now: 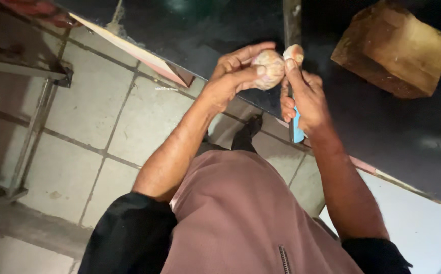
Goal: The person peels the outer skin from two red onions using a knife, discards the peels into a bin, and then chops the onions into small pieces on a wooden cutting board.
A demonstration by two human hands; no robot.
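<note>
A person stands at a dark worktop (220, 30). The left hand (230, 76) cups a garlic bulb (268, 68), grip closed around it. At its three o'clock, touching, the right hand (304, 99) pinches a loose clove (294, 52) while clasping a blue-handled knife (297, 129). A wooden block (393, 48) sits at two o'clock, well apart.

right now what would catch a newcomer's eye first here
The garlic bulb stands out, pale at top centre, held by the left hand over the dark counter. The right hand pinches a clove and grips a blue-handled knife. A wooden block sits at top right.
</note>
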